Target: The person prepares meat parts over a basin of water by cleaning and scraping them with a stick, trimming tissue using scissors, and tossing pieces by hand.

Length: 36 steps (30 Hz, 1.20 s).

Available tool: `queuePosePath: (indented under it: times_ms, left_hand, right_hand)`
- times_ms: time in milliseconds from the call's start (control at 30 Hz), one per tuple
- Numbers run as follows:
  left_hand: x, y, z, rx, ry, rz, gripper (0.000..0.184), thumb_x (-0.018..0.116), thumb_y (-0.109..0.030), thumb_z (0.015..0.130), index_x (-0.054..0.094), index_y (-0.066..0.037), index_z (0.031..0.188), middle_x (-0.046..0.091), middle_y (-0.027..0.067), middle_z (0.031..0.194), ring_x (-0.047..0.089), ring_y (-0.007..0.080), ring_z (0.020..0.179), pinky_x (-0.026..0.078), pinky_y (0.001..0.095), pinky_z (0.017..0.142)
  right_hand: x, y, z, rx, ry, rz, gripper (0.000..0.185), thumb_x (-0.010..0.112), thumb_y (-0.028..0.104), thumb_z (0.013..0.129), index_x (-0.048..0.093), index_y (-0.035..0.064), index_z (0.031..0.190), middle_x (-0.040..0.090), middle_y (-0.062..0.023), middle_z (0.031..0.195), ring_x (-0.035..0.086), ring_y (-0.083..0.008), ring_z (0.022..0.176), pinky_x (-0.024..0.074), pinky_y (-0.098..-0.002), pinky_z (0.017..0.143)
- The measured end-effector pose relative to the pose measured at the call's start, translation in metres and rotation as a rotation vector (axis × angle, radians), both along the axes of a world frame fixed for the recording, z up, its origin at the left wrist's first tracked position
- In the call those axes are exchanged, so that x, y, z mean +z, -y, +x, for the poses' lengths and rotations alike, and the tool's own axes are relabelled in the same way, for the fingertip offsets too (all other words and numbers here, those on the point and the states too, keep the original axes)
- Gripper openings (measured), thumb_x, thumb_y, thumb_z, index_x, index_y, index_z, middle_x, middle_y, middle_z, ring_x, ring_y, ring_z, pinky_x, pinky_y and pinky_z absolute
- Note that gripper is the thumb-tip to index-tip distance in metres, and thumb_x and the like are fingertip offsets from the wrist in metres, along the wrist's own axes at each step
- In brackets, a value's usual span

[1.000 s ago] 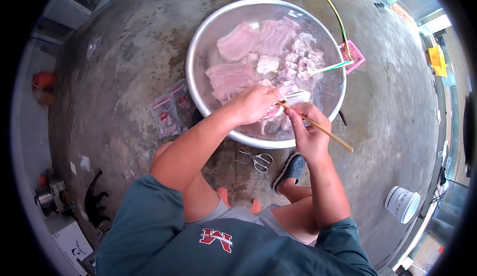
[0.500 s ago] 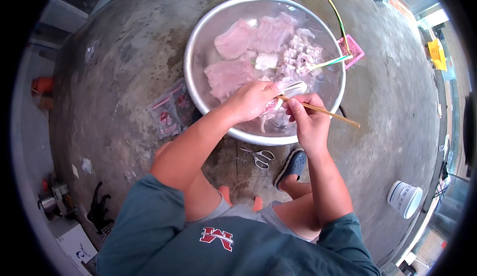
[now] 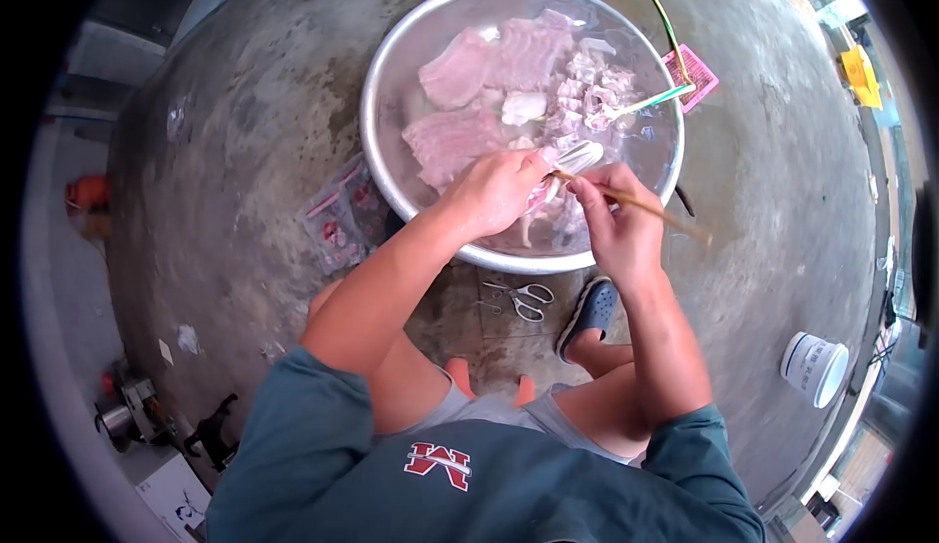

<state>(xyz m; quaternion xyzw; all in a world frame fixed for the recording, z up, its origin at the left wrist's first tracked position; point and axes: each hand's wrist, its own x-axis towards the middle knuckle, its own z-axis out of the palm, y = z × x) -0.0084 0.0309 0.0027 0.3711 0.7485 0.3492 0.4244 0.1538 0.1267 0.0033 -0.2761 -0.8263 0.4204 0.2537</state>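
Note:
My left hand [image 3: 497, 191] is closed around a pinkish, whitish piece of raw meat [image 3: 538, 196], low over the near side of a big metal basin [image 3: 375, 157]. A glossy white part [image 3: 579, 158] sticks out beyond the fingers; I cannot tell what it is. My right hand [image 3: 626, 228] grips a thin wooden chopstick [image 3: 650, 206], whose tip meets the piece at the left fingers and whose outer end is blurred. Large pink slabs of raw meat [image 3: 455, 142] and a heap of pale chopped pieces [image 3: 592, 88] lie in water in the basin.
A green-yellow hose [image 3: 665, 15] reaches over the basin's right rim beside a pink basket [image 3: 697, 78]. Scissors [image 3: 528, 300] lie on the floor near a blue clog [image 3: 592, 306]. Plastic bags [image 3: 337, 225] sit left of the basin, a white bucket [image 3: 814, 369] far right.
The chopstick's outer end has become blurred, and my right hand has shifted slightly right and up. Both hands keep their hold. The whole view has shifted a little.

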Motion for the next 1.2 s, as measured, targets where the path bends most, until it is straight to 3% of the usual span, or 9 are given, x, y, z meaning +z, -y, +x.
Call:
queuePosePath:
  times_ms: [133,267,367,500,633,867,967,1067,1200]
  left_hand:
    - [-0.001,-0.006,-0.003,0.042,-0.014,-0.002,0.05,0.041,-0.042,0.103,0.065,0.001,0.097,0.062,0.0082,0.074,0.056,0.0183,0.071,0.046,0.0352,0.069]
    - [-0.01,-0.004,0.001,0.072,-0.017,0.095,0.05,0.038,-0.042,0.102,0.064,0.0,0.095,0.065,0.0183,0.08,0.064,0.0354,0.079,0.047,0.0442,0.075]
    - [0.0,-0.001,0.003,0.064,0.008,0.106,0.05,0.037,-0.041,0.103,0.063,0.001,0.094,0.065,0.0196,0.081,0.064,0.0382,0.082,0.047,0.0453,0.076]
    - [-0.011,-0.001,0.0,0.055,-0.031,0.063,0.05,0.036,-0.04,0.103,0.063,0.001,0.094,0.065,0.0203,0.081,0.062,0.0393,0.081,0.047,0.0448,0.076]
    - [-0.01,-0.001,0.003,0.112,-0.04,0.108,0.05,0.036,-0.041,0.103,0.062,0.001,0.096,0.065,0.0205,0.083,0.062,0.0376,0.08,0.047,0.0439,0.077]
    - [-0.017,-0.006,0.017,0.312,0.326,0.213,0.042,0.041,-0.037,0.104,0.061,-0.001,0.096,0.065,0.0131,0.082,0.063,0.0222,0.076,0.05,0.0361,0.069]
    - [-0.022,-0.006,0.021,0.484,0.921,0.34,0.027,0.052,-0.032,0.1,0.06,-0.006,0.098,0.064,0.0059,0.084,0.061,0.0129,0.07,0.051,0.0251,0.059]
    - [-0.02,-0.001,0.011,0.443,1.216,0.328,0.025,0.056,-0.031,0.098,0.061,-0.006,0.099,0.065,0.0064,0.087,0.063,0.0143,0.072,0.052,0.0285,0.061]
    - [-0.014,-0.001,-0.001,0.366,1.426,0.456,0.033,0.054,-0.032,0.099,0.059,-0.003,0.114,0.067,0.0094,0.099,0.067,0.0184,0.087,0.055,0.0347,0.079]
  right_hand:
    - [-0.004,0.002,-0.003,0.086,-0.095,0.306,0.009,0.068,0.01,0.089,0.064,0.0021,0.085,0.064,-0.0121,0.073,0.062,-0.0199,0.062,0.0495,-0.0319,0.059]
    - [-0.008,0.011,-0.011,-0.111,-0.355,-0.824,0.009,0.065,0.007,0.092,0.062,0.0006,0.087,0.069,-0.006,0.082,0.061,-0.0116,0.068,0.051,-0.0279,0.063]
    - [-0.01,0.003,-0.009,-0.058,-0.306,-0.708,0.009,0.065,0.007,0.092,0.062,0.0007,0.087,0.069,-0.0068,0.082,0.06,-0.0115,0.068,0.0509,-0.029,0.062]
    - [-0.007,0.0,-0.003,0.08,-0.125,0.259,0.01,0.066,0.008,0.092,0.062,0.0004,0.088,0.067,-0.0078,0.079,0.06,-0.0116,0.067,0.0486,-0.0275,0.06]
    - [-0.018,0.016,-0.009,-0.06,-0.293,-0.486,0.009,0.068,0.008,0.089,0.063,0.0008,0.089,0.064,-0.0121,0.074,0.06,-0.018,0.061,0.0469,-0.0295,0.058]
    - [-0.007,0.006,-0.015,0.007,-0.24,0.488,0.011,0.07,0.001,0.08,0.062,0.0048,0.086,0.063,-0.0104,0.081,0.062,-0.0283,0.071,0.05,-0.0355,0.061]
    - [-0.007,0.014,-0.019,0.01,-0.25,0.482,0.017,0.073,0.0,0.075,0.062,0.0042,0.087,0.063,-0.012,0.088,0.063,-0.0291,0.075,0.0514,-0.0374,0.064]
    - [0.003,0.021,-0.015,0.088,-0.212,0.408,0.025,0.073,0.0,0.073,0.065,0.0029,0.096,0.063,-0.0154,0.102,0.063,-0.0327,0.09,0.0518,-0.0384,0.075]
    - [0.001,0.016,-0.007,0.104,-0.222,0.349,0.027,0.063,0.012,0.087,0.067,0.002,0.112,0.06,-0.0167,0.115,0.058,-0.0316,0.106,0.048,-0.04,0.088]
